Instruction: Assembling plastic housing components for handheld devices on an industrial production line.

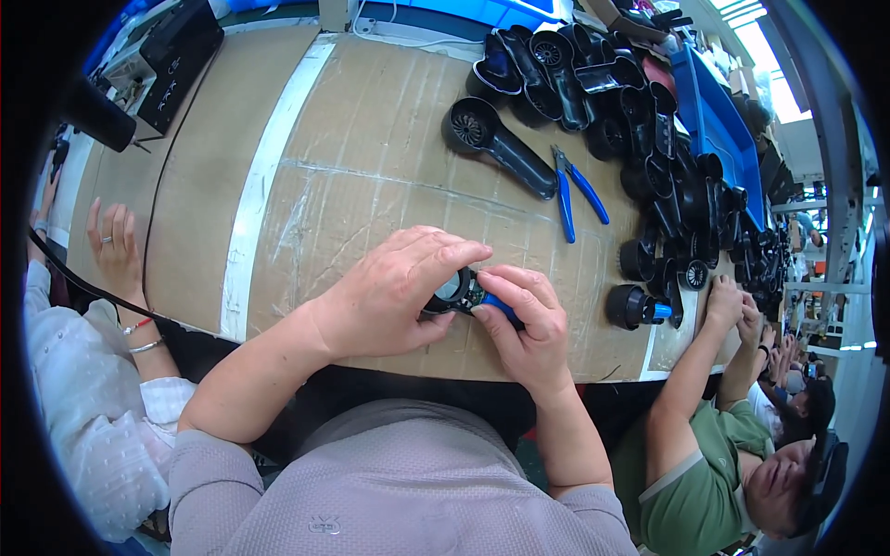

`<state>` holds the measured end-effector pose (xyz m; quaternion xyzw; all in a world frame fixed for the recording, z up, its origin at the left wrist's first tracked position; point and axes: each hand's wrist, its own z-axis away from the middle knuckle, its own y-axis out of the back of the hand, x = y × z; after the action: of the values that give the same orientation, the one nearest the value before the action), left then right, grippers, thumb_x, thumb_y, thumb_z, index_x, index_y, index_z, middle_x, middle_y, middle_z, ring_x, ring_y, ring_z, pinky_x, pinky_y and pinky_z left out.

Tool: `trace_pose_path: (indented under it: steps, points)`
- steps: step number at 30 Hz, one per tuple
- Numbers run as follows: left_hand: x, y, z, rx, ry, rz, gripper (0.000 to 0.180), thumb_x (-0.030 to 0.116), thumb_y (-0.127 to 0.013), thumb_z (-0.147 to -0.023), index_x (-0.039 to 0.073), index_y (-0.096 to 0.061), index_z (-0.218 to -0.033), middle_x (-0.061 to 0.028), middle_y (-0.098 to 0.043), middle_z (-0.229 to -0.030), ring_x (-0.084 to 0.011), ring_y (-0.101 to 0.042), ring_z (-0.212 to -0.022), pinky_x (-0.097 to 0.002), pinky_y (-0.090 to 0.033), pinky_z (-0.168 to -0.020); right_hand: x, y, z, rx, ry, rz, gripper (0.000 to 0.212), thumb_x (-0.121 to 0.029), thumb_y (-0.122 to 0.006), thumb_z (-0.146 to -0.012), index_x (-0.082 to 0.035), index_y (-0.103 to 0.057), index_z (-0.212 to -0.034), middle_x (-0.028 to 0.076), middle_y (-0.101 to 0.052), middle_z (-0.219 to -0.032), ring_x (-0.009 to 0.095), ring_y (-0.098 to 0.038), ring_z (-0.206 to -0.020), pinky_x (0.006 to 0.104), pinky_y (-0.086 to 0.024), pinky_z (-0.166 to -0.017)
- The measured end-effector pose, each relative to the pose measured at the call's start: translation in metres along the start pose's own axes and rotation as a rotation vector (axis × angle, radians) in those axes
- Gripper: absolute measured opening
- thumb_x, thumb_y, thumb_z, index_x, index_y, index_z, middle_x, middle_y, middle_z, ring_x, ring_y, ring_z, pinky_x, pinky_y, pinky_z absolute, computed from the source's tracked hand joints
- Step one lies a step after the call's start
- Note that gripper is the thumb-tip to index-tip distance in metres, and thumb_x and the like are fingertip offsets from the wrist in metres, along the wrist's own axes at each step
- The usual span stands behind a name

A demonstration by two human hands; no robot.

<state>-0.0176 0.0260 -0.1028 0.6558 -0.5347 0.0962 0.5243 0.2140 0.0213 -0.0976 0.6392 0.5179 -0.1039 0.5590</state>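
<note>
Over the cardboard-covered table, my left hand (399, 289) curls around a round black housing (452, 289) with a pale disc inside it. A small green circuit board (475, 296) shows between my hands at the housing's edge. From there a blue cylinder (501, 310), which looks like a battery, runs under my right hand (527, 324). The right thumb and fingers close on this blue part from both sides. My fingers cover much of the piece, so how its parts join is hidden. Beyond my hands lies a black long-handled shell (501, 148) with a round vented head.
Blue-handled nippers (577, 193) lie beside the shell. A heap of similar black shells (640, 139) fills the far right, by a blue bin (718, 130). A black-and-blue assembly (635, 308) stands right. Co-workers' hands rest at left (119, 246) and work at right (728, 304).
</note>
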Motion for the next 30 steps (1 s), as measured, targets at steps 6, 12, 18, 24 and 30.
trace_pose_path:
  steps: [6, 12, 18, 24, 30]
  points:
    - [0.002, 0.002, -0.001, -0.011, 0.008, 0.003, 0.077, 0.002, -0.080, -0.070, 0.008, -0.055, -0.142, -0.0110, -0.066, -0.131, -0.0306, -0.063, -0.122, -0.0420, -0.048, -0.111, 0.001, 0.000, 0.000, -0.007, 0.022, -0.002, 0.038, -0.003, -0.081, -0.084, -0.005, -0.076, -0.122, 0.013, -0.071, -0.124, 0.026, -0.065, -0.106, 0.0354, -0.054, -0.093]
    - [0.009, 0.008, -0.004, -0.022, 0.009, -0.015, 0.069, 0.005, -0.082, -0.072, 0.008, -0.059, -0.136, -0.0110, -0.066, -0.130, -0.0297, -0.063, -0.121, -0.0412, -0.049, -0.110, -0.002, 0.001, -0.001, -0.004, 0.053, 0.051, 0.038, -0.003, -0.078, -0.083, -0.007, -0.076, -0.121, 0.013, -0.069, -0.126, 0.026, -0.065, -0.106, 0.0355, -0.053, -0.092]
    - [0.019, 0.012, -0.010, -0.033, 0.102, 0.014, 0.054, 0.013, -0.085, -0.077, 0.009, -0.066, -0.127, -0.0098, -0.067, -0.125, -0.0274, -0.064, -0.118, -0.0402, -0.050, -0.107, -0.006, 0.000, 0.000, 0.013, 0.100, 0.158, 0.041, -0.005, -0.076, -0.080, -0.010, -0.076, -0.121, 0.011, -0.067, -0.127, 0.024, -0.066, -0.105, 0.0358, -0.052, -0.092]
    - [0.018, 0.010, -0.011, -0.082, 0.140, -0.046, 0.042, 0.016, -0.088, -0.078, 0.010, -0.072, -0.117, -0.0075, -0.070, -0.119, -0.0253, -0.065, -0.112, -0.0378, -0.051, -0.102, -0.001, 0.000, 0.004, -0.005, 0.125, 0.181, 0.042, -0.005, -0.074, -0.081, -0.010, -0.075, -0.122, 0.012, -0.066, -0.129, 0.025, -0.064, -0.108, 0.0357, -0.052, -0.092]
    - [0.018, 0.013, -0.014, -0.123, 0.141, -0.083, 0.035, 0.018, -0.089, -0.078, 0.010, -0.075, -0.109, -0.0057, -0.071, -0.116, -0.0236, -0.064, -0.109, -0.0354, -0.051, -0.100, -0.001, 0.006, 0.001, -0.047, 0.083, 0.009, 0.038, -0.006, -0.073, -0.084, -0.009, -0.074, -0.122, 0.014, -0.065, -0.130, 0.026, -0.064, -0.110, 0.0355, -0.052, -0.091]
